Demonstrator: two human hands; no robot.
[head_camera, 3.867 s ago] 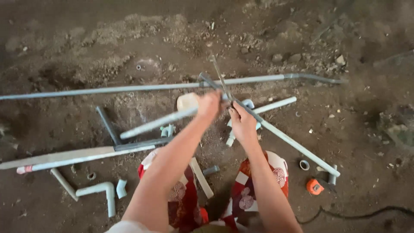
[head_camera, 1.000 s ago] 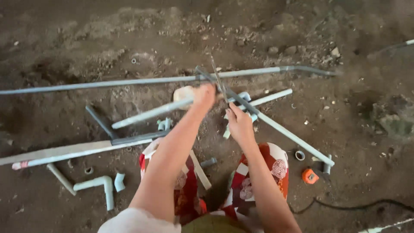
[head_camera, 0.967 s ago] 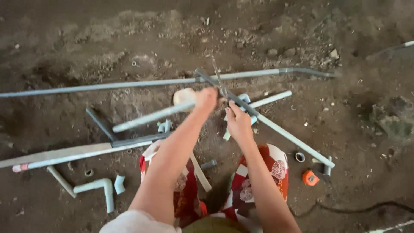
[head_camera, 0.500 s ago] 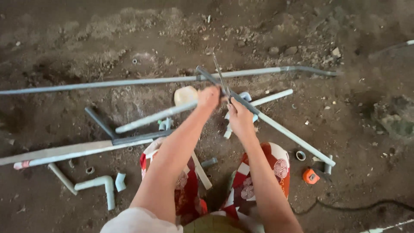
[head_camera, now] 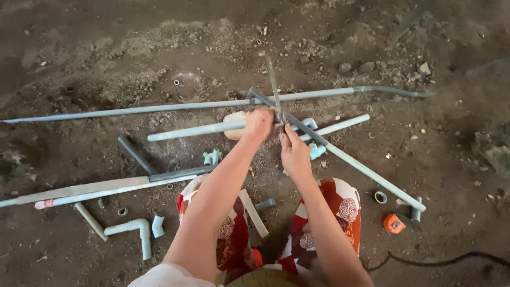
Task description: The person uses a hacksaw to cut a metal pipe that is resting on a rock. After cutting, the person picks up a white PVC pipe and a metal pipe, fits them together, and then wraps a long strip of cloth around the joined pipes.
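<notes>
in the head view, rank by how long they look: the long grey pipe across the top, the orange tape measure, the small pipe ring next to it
1. long grey pipe, spanning most of the view.
2. orange tape measure.
3. small pipe ring, a little smaller than the tape measure.
All three lie on the dirt ground, so nearness hardly skews this order.

The long pipe (head_camera: 159,108) is grey. The short pipe (head_camera: 196,130) near it is a lighter, whitish grey. The bent elbow pipe (head_camera: 130,227) is pale grey too. The small tee fitting (head_camera: 213,157) is light grey-green. The tape measure (head_camera: 393,224) is bright orange. The cable (head_camera: 446,261) is black. The trousers (head_camera: 340,207) are red with white round patterns. The dirt ground (head_camera: 106,48) is dark brown.
</notes>
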